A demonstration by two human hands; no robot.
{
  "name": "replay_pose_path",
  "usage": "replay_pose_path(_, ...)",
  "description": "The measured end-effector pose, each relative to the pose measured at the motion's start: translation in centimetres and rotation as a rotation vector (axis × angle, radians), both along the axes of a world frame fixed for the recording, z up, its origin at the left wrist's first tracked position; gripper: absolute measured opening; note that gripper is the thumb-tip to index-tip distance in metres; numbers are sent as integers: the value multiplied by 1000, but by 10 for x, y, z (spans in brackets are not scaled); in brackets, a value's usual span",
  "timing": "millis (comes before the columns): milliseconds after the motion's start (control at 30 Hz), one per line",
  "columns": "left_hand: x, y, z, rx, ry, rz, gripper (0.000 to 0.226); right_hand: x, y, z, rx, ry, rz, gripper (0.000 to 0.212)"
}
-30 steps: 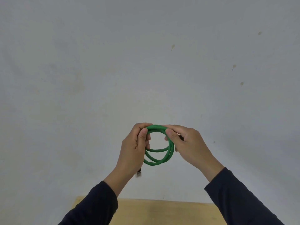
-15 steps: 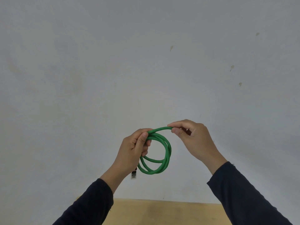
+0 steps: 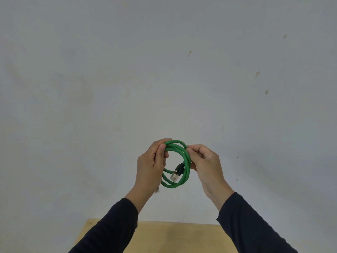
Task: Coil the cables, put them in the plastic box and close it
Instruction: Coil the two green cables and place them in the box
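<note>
A green cable (image 3: 186, 157) is wound into a small coil of several loops, held up in the air in front of a grey wall. My left hand (image 3: 151, 167) grips the coil's left side, thumb pressed over the top strands. On the right side my right hand (image 3: 206, 165) pinches the loops between thumb and fingers. A black plug with a clear tip (image 3: 177, 171) hangs inside the ring. A second connector (image 3: 156, 190) dangles below my left wrist, blurred. The plastic box is out of view.
The far edge of a light wooden table (image 3: 173, 236) shows at the bottom, between my dark sleeves. A plain grey wall (image 3: 127, 79) with a few small marks fills everything else.
My right hand has come back to the coil and laid one more loop on its right side. The black plug end, hidden before, now hangs inside the ring.
</note>
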State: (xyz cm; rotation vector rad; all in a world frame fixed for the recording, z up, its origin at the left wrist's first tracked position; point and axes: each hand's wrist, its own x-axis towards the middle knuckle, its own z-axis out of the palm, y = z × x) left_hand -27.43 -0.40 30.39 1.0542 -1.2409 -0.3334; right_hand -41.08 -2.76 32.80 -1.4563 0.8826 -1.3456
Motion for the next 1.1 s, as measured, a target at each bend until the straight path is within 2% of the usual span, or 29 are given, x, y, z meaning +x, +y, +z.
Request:
replay_pose_path(167, -3, -4, 2, -6, 67, 115, 27, 0, 12, -6, -223, 106, 24, 20)
replay_pose_path(200, -4, -5, 3, 0, 74, 127, 27, 1, 13, -10, -291, 141, -3, 18)
replay_pose_path(367, -8, -7, -3, 36, 104, 146, 27, 10, 9, -31, -655, 364, -184, 44)
replay_pose_path(433, -11, -5, -9, 62, 121, 162, 28, 15, 8, -39, -708, 423, -234, 47)
replay_pose_path(567, -17, 3, -28, 118, 156, 144, 28, 18, 9, -56, -643, 408, -339, 45)
replay_pose_path(767, -22, 33, -72, 233, 171, 41, 31, 9, 39, -99, -457, 457, -358, 38)
replay_pose_path(1100, -50, 127, -191, 563, 169, -123, 32, -33, 140, -209, -132, 594, -369, 36)
